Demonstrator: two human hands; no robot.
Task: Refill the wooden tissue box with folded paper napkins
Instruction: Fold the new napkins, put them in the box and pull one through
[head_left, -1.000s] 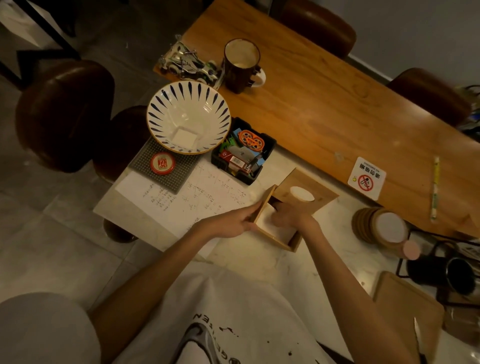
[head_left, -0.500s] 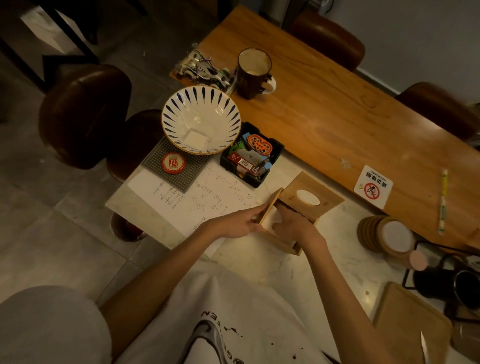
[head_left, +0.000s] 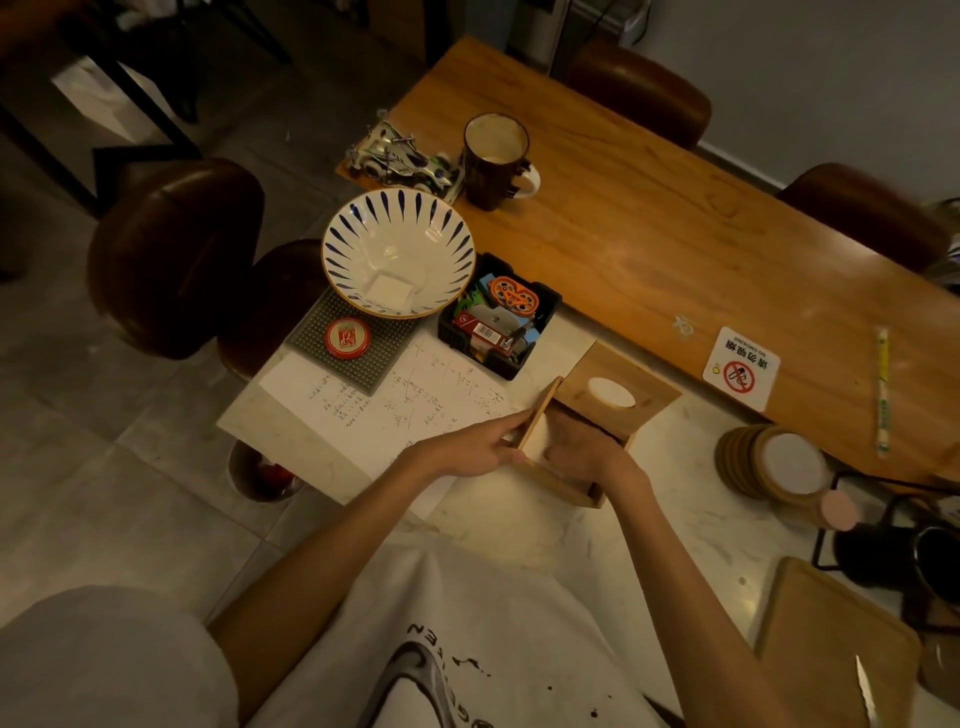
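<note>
From the head camera, the wooden tissue box (head_left: 563, 470) sits open on the pale marble counter (head_left: 519, 519), its lid (head_left: 618, 384) with the oval slot lying just behind it. The left hand (head_left: 475, 447) grips the box's left wall, fingers curled round the edge. The right hand (head_left: 584, 452) presses flat inside on the white napkins (head_left: 535, 441), fingers spread, not clenched.
</note>
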